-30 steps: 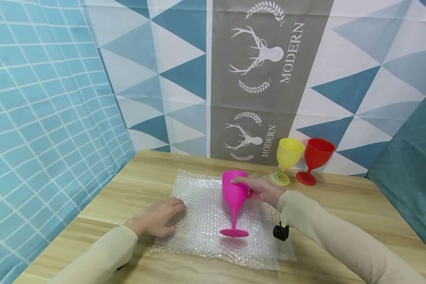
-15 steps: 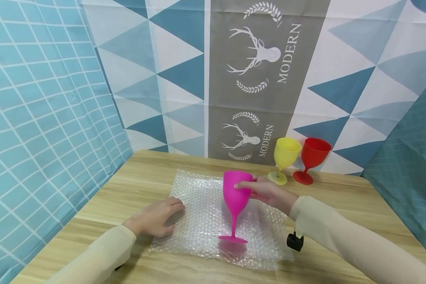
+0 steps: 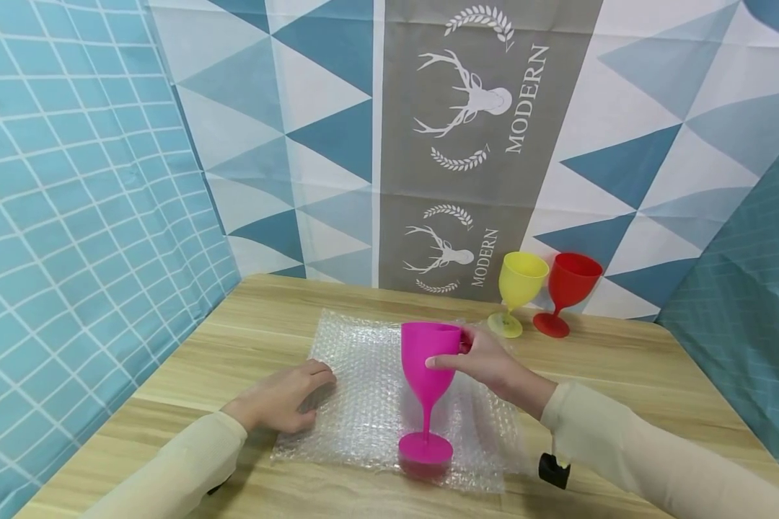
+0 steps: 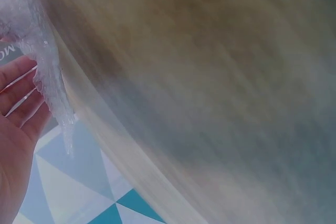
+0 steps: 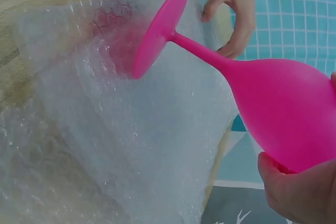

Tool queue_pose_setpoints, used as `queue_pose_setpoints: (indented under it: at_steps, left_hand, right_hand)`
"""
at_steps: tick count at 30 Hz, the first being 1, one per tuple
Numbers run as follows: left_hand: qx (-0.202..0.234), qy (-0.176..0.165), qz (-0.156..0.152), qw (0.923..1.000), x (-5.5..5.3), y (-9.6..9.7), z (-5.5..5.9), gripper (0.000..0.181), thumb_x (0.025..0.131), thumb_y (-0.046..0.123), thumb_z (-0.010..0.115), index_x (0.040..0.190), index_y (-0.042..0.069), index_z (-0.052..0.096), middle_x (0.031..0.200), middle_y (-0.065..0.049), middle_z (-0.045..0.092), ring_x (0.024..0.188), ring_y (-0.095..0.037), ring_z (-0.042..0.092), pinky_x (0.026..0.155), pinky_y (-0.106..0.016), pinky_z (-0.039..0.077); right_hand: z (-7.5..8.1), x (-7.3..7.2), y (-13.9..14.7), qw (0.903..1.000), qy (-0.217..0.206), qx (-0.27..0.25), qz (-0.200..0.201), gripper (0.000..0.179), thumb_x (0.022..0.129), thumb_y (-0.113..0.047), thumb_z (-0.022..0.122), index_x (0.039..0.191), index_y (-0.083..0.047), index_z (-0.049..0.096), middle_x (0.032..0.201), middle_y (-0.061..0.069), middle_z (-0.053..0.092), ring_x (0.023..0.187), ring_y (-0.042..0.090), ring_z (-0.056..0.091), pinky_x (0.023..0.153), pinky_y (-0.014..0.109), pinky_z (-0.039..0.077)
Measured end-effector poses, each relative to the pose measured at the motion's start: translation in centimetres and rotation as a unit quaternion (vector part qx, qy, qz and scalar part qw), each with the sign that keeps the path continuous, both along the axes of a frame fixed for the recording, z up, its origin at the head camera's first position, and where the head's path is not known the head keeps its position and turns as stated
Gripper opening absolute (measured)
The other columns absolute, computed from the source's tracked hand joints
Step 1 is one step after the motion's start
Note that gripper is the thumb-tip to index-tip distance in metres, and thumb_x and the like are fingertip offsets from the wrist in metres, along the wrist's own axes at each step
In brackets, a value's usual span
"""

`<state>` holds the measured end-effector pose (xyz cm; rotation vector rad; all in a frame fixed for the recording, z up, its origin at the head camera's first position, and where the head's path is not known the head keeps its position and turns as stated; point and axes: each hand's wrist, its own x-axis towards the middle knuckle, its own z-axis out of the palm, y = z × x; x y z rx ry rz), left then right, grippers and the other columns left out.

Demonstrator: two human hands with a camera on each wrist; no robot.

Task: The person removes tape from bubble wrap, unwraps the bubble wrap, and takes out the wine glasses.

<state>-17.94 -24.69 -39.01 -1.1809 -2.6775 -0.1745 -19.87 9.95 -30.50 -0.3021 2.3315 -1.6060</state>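
Observation:
A bright pink goblet (image 3: 430, 360) is in my right hand (image 3: 490, 364), which grips its bowl from the right side with the thumb across the front. Its round foot (image 5: 161, 31) is over the near part of the bubble wrap (image 3: 363, 404); the right wrist view shows a pink reflection beneath it, and whether they touch I cannot tell. My left hand (image 3: 288, 396) rests at the left edge of the bubble wrap, its fingers relaxed and slightly bent. In the left wrist view these fingers (image 4: 23, 95) lie against the wrap's edge.
At the back right of the wooden table (image 3: 597, 404) stand a yellow goblet (image 3: 521, 281) and a red goblet (image 3: 573, 282). Patterned cloth (image 3: 454, 144) hangs behind the table, and blue checked cloth (image 3: 91, 180) closes the left side.
My right hand has brought the pink goblet slightly down and toward me, and its foot has come nearer the wrap's front edge. My left hand has stayed in place.

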Motion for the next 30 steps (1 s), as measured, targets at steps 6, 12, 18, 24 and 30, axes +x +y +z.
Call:
queue_pose_setpoints:
  at_steps: [6, 12, 18, 24, 30]
  left_hand:
    - [-0.002, -0.006, 0.002, 1.0, 0.0, 0.1, 0.0, 0.053, 0.067, 0.018, 0.069, 0.117, 0.004, 0.059, 0.115, -0.007, 0.062, 0.107, -0.023, 0.061, 0.094, -0.036, 0.054]
    - [-0.001, 0.005, -0.005, 1.0, 0.0, 0.1, 0.1, 0.054, 0.066, 0.018, 0.069, 0.117, 0.003, 0.059, 0.114, -0.007, 0.062, 0.105, -0.023, 0.062, 0.092, -0.035, 0.055]
    - [-0.002, 0.018, -0.017, 0.9997, -0.1, 0.1, 0.1, 0.054, 0.064, 0.016, 0.069, 0.115, 0.003, 0.059, 0.112, -0.007, 0.061, 0.103, -0.022, 0.062, 0.09, -0.035, 0.055]
    - [-0.013, 0.021, -0.022, 0.9994, -0.2, 0.2, 0.2, 0.054, 0.064, 0.017, 0.069, 0.115, 0.002, 0.059, 0.112, -0.008, 0.061, 0.103, -0.022, 0.062, 0.091, -0.035, 0.055]
    - [-0.017, 0.015, -0.019, 0.9995, -0.2, 0.3, 0.3, 0.054, 0.064, 0.017, 0.07, 0.115, 0.002, 0.059, 0.112, -0.009, 0.061, 0.103, -0.023, 0.062, 0.091, -0.036, 0.055]
  right_hand:
    - [0.2, 1.1, -0.2, 0.9994, 0.026, 0.016, 0.014, 0.069, 0.074, -0.021, 0.081, 0.133, -0.009, 0.048, 0.124, 0.013, 0.058, 0.107, 0.024, 0.059, 0.085, 0.034, 0.058]
    - [0.7, 2.9, -0.2, 0.9964, 0.06, 0.014, 0.059, 0.074, 0.069, -0.016, 0.084, 0.131, -0.008, 0.045, 0.124, 0.013, 0.057, 0.108, 0.024, 0.058, 0.086, 0.036, 0.059]
    - [0.7, 4.4, 0.4, 0.9821, 0.149, 0.014, 0.114, 0.075, 0.069, -0.018, 0.084, 0.13, -0.006, 0.044, 0.123, 0.012, 0.058, 0.111, 0.027, 0.058, 0.088, 0.033, 0.058]
    - [0.3, 5.9, 1.0, 0.9578, 0.244, -0.023, 0.15, 0.077, 0.066, -0.02, 0.087, 0.13, -0.009, 0.045, 0.122, 0.007, 0.06, 0.109, 0.024, 0.06, 0.089, 0.03, 0.058]
    - [0.6, 7.3, 1.3, 0.9416, 0.306, 0.004, 0.14, 0.082, 0.062, -0.023, 0.089, 0.13, -0.014, 0.044, 0.123, 0.001, 0.058, 0.11, 0.017, 0.059, 0.083, 0.028, 0.06]
